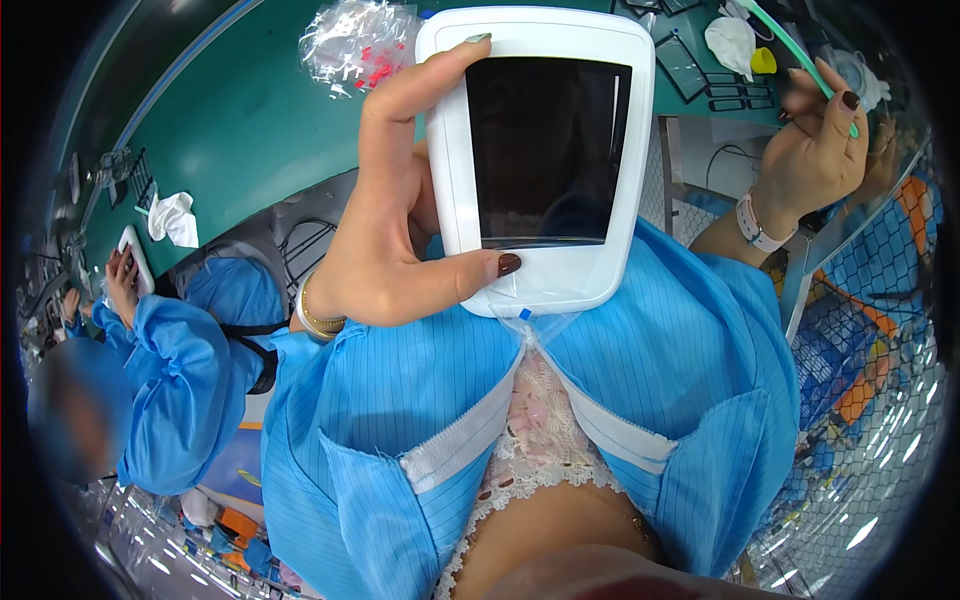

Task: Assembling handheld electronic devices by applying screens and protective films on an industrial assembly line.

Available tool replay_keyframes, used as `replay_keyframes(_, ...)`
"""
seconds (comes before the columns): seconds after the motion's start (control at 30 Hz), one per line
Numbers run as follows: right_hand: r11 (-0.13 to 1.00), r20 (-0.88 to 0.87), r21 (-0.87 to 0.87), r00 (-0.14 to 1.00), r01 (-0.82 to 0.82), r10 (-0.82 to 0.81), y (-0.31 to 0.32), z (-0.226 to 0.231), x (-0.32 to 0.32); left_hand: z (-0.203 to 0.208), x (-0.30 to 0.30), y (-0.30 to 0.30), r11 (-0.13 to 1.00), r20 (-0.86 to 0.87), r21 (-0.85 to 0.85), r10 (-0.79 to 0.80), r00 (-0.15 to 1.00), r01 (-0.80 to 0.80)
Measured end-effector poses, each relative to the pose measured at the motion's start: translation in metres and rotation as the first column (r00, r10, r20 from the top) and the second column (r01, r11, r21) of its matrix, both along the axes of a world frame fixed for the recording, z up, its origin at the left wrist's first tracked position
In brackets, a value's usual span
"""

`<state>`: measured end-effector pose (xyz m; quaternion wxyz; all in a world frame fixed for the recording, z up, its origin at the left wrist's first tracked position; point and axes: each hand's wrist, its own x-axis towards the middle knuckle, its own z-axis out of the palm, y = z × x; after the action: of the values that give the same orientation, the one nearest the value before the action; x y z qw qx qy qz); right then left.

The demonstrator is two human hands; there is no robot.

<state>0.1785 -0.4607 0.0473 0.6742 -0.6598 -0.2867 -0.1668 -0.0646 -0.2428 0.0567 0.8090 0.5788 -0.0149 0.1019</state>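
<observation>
Green work table (250,120) runs across top of view, curved by lens. Left hand (395,225) clamps white rounded-rectangle plastic device with dark screen (545,150) by its left edge, thumb across lower corner, index finger along top; device raised close to camera, hiding table behind. Right hand (815,140) pinches thin green stick (800,50), upper end cut off. Clear plastic bag of red and white small parts (355,42) lies on table, contents hard to make out. Co-worker in blue smock (190,370) sits at left.
</observation>
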Motion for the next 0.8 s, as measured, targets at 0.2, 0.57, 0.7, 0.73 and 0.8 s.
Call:
replay_keyframes(0.2,0.987,-0.003,0.106,0.993,-0.121,0.122,0.008,0.003,-0.008,0.001,-0.003,0.0,1.0,-0.007,-0.011,-0.024,1.0,0.024)
replay_keyframes(0.57,0.974,0.007,0.121,0.982,-0.189,0.19,0.004,0.003,-0.008,0.0,-0.002,0.001,1.0,-0.013,-0.001,-0.028,1.0,0.028)
replay_keyframes(0.7,0.964,-0.005,0.144,0.974,-0.222,0.225,0.003,0.004,-0.01,-0.005,-0.003,-0.006,0.989,-0.098,0.066,0.141,0.985,-0.135)
replay_keyframes(0.73,0.955,-0.009,0.157,0.966,-0.253,0.258,0.004,0.003,-0.011,-0.005,-0.003,-0.007,0.989,-0.1,0.066,0.141,0.985,-0.135)
replay_keyframes(0.8,0.942,-0.019,0.174,0.956,-0.286,0.293,0.006,0.002,-0.012,-0.005,-0.005,-0.007,0.986,-0.118,0.061,0.16,0.98,-0.153)
